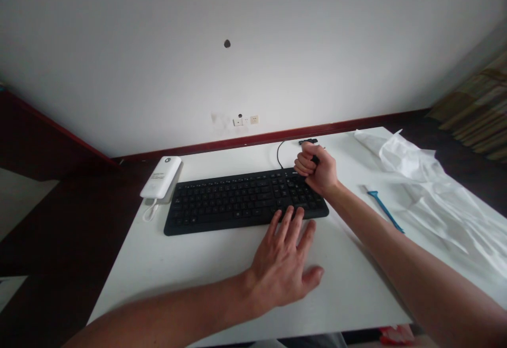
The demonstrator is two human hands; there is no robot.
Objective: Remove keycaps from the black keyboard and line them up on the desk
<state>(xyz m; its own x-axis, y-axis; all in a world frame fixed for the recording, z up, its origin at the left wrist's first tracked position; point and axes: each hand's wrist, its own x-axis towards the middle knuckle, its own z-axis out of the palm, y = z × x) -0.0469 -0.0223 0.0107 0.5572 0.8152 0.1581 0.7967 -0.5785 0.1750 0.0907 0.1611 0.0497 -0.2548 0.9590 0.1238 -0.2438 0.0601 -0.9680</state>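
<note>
A black keyboard [225,200] lies flat on the white table [198,263]. My left hand [281,261] is open, fingers spread, with its fingertips on the keyboard's near edge towards the right. Above the number pad my right hand [317,167] is closed in a fist. Something dark [316,159] shows between its thumb and fingers, too little of it to name. Past the fist, at the far side of the table, lies a black bundle [308,141], and a thin black cable [278,153] curves behind the keyboard.
At the left stands a white power bank [162,177] with a short white cable [150,210]. Right of my forearm lies a small blue brush [384,209] with pale bristles. Crumpled white plastic sheeting [428,184] covers the right side. The wall [158,73] rises behind the table.
</note>
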